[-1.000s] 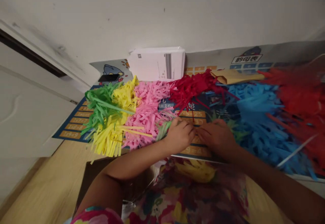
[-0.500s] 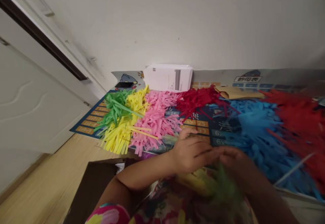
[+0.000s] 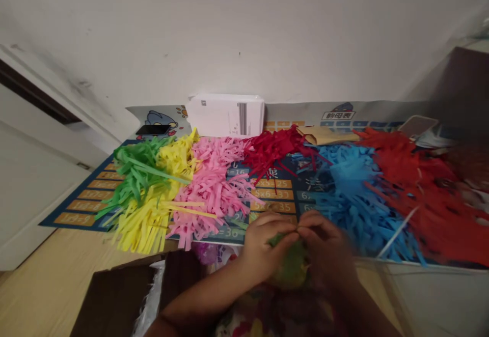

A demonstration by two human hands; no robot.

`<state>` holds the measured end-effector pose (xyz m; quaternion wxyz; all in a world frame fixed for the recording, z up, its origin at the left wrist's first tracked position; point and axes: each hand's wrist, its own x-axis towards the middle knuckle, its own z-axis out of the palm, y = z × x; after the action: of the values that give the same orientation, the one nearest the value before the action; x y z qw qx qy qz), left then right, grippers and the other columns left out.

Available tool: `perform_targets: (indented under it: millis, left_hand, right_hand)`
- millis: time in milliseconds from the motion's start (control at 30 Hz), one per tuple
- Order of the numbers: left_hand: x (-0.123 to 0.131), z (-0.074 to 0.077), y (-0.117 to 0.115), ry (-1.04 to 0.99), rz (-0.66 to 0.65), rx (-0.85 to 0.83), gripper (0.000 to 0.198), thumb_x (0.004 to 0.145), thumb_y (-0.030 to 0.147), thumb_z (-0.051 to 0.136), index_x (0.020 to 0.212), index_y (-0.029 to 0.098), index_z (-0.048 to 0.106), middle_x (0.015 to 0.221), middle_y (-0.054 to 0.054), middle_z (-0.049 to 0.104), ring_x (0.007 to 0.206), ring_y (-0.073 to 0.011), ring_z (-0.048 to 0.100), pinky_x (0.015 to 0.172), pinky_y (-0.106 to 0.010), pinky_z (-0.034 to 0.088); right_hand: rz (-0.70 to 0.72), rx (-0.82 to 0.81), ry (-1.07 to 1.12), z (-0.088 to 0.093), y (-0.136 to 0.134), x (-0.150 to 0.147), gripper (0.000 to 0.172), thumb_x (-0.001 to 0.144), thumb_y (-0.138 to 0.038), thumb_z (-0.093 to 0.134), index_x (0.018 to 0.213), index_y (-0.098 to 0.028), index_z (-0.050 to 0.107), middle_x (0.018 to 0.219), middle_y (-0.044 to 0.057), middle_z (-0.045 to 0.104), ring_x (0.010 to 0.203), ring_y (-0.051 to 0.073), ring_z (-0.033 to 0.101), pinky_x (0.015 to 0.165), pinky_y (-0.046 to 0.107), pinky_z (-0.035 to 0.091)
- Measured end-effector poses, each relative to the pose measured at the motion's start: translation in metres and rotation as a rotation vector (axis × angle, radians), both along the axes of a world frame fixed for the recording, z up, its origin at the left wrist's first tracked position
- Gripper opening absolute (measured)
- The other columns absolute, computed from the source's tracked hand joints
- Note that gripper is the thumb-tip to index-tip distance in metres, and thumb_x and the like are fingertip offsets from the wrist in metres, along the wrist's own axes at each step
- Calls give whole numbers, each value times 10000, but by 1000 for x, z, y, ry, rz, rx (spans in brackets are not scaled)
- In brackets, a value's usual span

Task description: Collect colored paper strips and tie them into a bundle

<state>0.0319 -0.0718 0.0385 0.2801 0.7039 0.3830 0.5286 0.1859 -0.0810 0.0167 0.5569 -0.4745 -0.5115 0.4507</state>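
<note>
A printed chart (image 3: 82,205) covers the table (image 3: 439,291) along the white wall (image 3: 244,26). At lower centre, the left hand (image 3: 262,248) clamps green paper (image 3: 293,264); blur obscures whether the right hand's (image 3: 330,255) fingers are closed.

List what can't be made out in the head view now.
Head view:
Green paper: full shape, partly covered by the left hand, blurred.
Right hand: exact finger grip, blurred.
Cardboard box: near end, cut by bottom edge.
White pack: fine print, too small.
</note>
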Motion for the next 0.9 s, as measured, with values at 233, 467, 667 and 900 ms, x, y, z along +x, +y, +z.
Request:
perform_targets:
  millis: [233, 467, 667, 900]
  left_hand:
    - [-12, -10, 13, -180, -27, -332, 174, 892, 332, 648, 806, 183, 673, 825, -52, 735, 774, -160, 674, 714, -280, 531]
    - [-16, -15, 22, -698, -236, -868, 401, 754, 497, 769, 830, 178, 539, 630, 23, 647, 530, -101, 575, 551, -217, 434]
    - [-20, -19, 28, -601, -117, -865, 439, 709, 530, 786, 853, 148, 627, 640, 15, 636, 555, -104, 567, 579, -232, 436]
    - [-21, -13, 23, -22, 18, -385, 220, 938, 343, 567, 883, 169, 689, 819, -42, 701, 756, -154, 611, 710, -281, 474]
  right_hand:
    - [-89, 130, -466, 7, 54, 18, 167, 890, -318, 587, 797, -234, 698, 833, 28, 690, 795, 183, 640, 732, 308, 507]
    - [-87, 68, -1017, -30, 154, 57, 102, 799, -181, 619, 815, -179, 720, 847, 82, 716, 811, 211, 642, 745, 327, 476]
    - [-64, 71, -1067, -15, 133, 46, 119, 830, -169, 558, 800, -166, 674, 865, 108, 692, 805, 225, 638, 709, 334, 468]
    - [155, -13, -426, 25, 45, 20, 200, 805, -427, 701, 826, -229, 714, 830, 41, 738, 771, 214, 691, 712, 328, 547]
